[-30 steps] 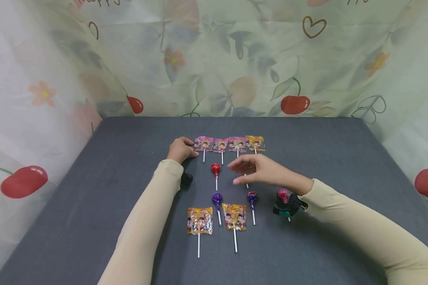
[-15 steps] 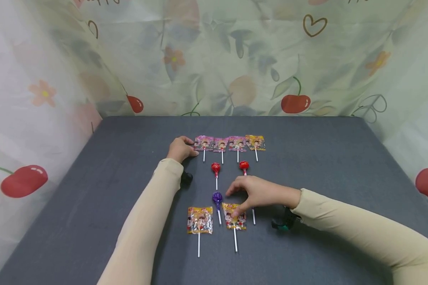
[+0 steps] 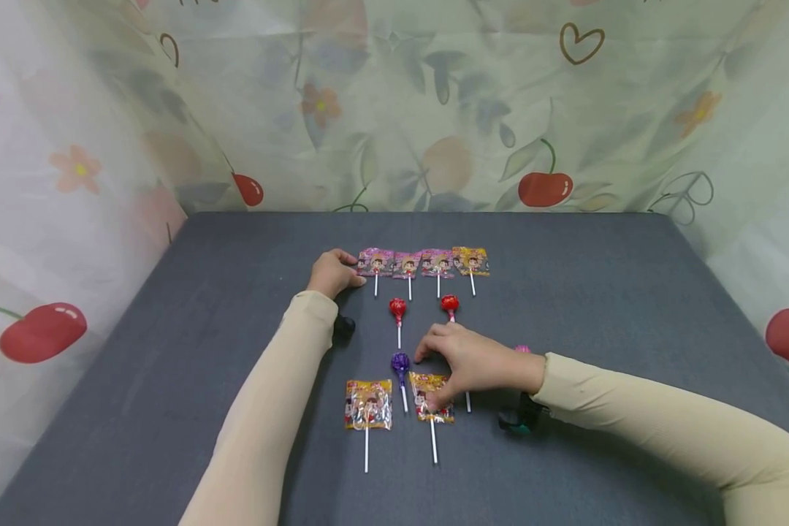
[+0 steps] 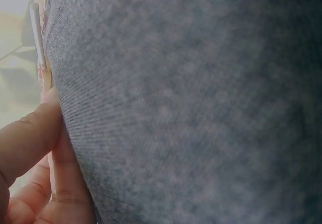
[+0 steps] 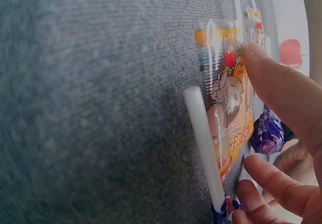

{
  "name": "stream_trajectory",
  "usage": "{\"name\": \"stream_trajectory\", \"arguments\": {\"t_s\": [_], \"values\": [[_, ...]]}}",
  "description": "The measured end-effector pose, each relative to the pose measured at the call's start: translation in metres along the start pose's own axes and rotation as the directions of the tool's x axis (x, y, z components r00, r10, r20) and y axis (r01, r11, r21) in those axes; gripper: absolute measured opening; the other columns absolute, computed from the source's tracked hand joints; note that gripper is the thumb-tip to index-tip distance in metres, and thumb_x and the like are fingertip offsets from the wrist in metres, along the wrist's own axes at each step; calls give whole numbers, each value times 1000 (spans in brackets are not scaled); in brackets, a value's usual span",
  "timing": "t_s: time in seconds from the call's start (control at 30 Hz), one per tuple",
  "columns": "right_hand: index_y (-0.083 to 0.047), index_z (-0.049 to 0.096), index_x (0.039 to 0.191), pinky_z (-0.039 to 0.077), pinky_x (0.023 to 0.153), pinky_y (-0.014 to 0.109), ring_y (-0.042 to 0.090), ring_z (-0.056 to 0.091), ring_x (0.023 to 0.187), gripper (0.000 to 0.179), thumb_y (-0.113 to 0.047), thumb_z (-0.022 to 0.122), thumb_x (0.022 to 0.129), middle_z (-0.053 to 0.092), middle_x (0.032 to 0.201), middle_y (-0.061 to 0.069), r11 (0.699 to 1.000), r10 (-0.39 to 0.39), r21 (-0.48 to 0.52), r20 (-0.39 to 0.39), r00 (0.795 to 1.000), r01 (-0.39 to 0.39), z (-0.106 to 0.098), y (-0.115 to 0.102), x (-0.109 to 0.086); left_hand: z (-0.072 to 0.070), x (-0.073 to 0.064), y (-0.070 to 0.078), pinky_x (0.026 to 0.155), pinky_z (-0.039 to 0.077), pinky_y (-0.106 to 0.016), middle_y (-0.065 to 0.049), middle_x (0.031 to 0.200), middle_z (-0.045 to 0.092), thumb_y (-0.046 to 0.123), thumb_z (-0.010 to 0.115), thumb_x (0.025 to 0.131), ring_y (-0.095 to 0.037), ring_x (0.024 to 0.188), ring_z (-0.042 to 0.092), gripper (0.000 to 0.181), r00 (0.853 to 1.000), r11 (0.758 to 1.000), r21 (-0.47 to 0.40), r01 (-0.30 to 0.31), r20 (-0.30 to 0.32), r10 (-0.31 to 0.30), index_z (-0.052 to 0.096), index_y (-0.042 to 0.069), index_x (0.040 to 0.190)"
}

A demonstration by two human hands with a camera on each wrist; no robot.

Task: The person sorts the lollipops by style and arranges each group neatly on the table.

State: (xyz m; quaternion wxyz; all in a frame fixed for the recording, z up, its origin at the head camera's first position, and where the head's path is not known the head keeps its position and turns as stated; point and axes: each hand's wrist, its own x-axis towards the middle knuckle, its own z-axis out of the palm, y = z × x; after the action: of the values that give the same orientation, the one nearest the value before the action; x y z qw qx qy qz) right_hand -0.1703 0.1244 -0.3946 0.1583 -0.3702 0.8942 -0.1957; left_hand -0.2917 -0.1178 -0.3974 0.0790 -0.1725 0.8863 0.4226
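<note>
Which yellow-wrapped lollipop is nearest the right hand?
The near pair's right lollipop: the right hand is over its wrapper; the near-left one and far-row one lie clear of it.

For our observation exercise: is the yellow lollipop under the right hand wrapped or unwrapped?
Wrapped: only the white stick shows outside its printed yellow packet.

Right sleeve (image 3: 638, 409), long and plain cream, is creased well to the right of the right cuff (image 3: 552, 380); left sleeve (image 3: 256, 424), in matching cream, is seen well to the left of that cuff. Right hand (image 3: 480, 361) and left hand (image 3: 332, 275) are bare. Just below the right cuff, a black wrist device (image 3: 531, 410) with a green patch (image 3: 518, 429) is worn; a rounded black device (image 3: 345, 327) is seen well to the left of that cuff.
</note>
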Motion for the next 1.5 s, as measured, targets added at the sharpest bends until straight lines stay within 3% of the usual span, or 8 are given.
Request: {"name": "stream_trajectory", "arguments": {"t_s": [0.57,0.77,1.0,1.2,1.5], "values": [[-21,62,96,38,86,35,13,47,92,44,-39,88,65,57,99,-9,999,-32,33,16,999,31,1,-3,3,-1,-2,1,96,40,-41,-15,124,57,7,79,80,-27,104,50,39,1000,1000,5,-1,-4,1,62,9,115],[-20,58,98,42,78,29,12,50,87,45,-34,88,68,57,92,-8,994,-3,109,49,999,-2,-3,-3,3,0,-2,1,97,40,-41,-15,124,57,7,79,79,-27,105,50,39,1000,1000,-1,0,-7,0,62,9,115],[-21,58,103,47,80,29,9,55,86,43,-28,87,72,61,93,-9,986,10,167,49,999,-19,-7,-5,2,-1,-3,0,96,40,-40,-16,125,57,7,79,80,-27,105,50,39,1000,1000,-4,-9,2,9,62,8,115],[-18,58,106,49,88,32,9,58,95,44,-22,86,73,64,103,-8,979,-38,202,7,999,36,-11,-9,-4,-2,-3,0,96,40,-40,-15,122,59,8,79,80,-26,103,50,40,1000,1000,4,-18,5,18,61,8,116],[-16,62,113,50,86,30,10,59,98,44,-22,84,75,65,107,-6,977,-114,169,-98,989,129,-17,-18,-15,0,-2,0,95,40,-40,-15,122,58,8,79,80,-27,104,51,38,1000,1000,-3,3,-3,-3,62,9,114]]}}
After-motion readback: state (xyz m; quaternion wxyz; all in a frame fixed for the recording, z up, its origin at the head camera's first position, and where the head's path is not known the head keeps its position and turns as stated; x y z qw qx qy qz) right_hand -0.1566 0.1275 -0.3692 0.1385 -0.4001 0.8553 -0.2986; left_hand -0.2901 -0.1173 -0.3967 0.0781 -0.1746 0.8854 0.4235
